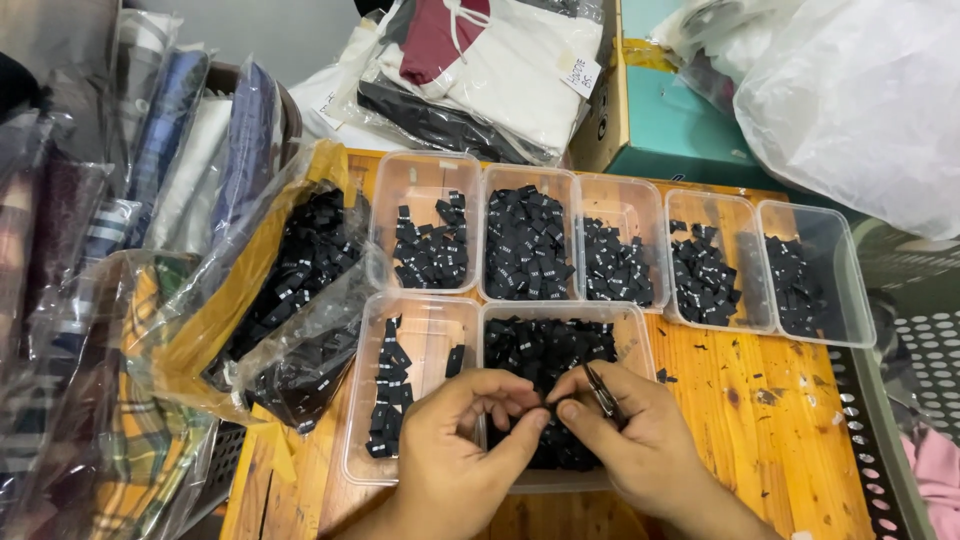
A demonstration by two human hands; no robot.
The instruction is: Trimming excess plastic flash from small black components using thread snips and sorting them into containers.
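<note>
Seven clear plastic trays stand on the wooden tabletop (770, 420), five in a row along its far edge and two nearer the person.

At the left edge, an open plastic bag (290, 290) full of small black labels leans over the side of the tabletop, and it seems ready to slide down or spill if something pushes it.

Next comes the front left tray (415, 400), with only a column of labels inside. The left hand (455, 440) hovers over the border between this tray and the front right tray (565, 395). Its fingers are bent, and thumb and forefinger pinch a small black label (548, 403) together with the right hand (625, 435). The right hand's fingers are closed too, and they also keep a thin dark metal tool (603, 392), maybe small scissors or tweezers; I cannot tell which.

The label is very small and is held only by fingertips, so it can slip and fall into the wrong tray, where it would mix with similar pieces. The sharp tool points close to the left fingers, so a careless move could prick them. Loose black scraps (700, 348) already lie on the wood at the right.
</note>
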